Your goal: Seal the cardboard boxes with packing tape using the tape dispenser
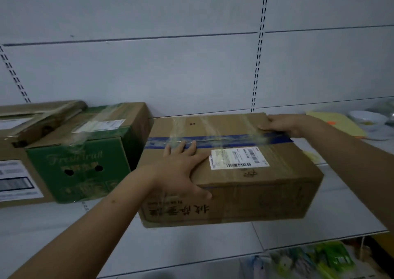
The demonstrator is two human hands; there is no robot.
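- The fingers [183, 147] of the left hand [181, 167] are spread flat on the top of the brown box [245, 185] at frame centre, with the thumb hooked down over its front face.
- The right hand [283, 125] is curled over the box's far right top edge, gripping it.
- The top seam of this box is covered by blue tape [213, 140] with clear tape strips across it; this box is judged sealed.
- The green box [83, 150] and another cardboard box [19, 129], at centre left, also carry clear tape.
- No tape dispenser is visible, so remaining work cannot be confirmed.
- All boxes rest on a white shelf [191, 242].
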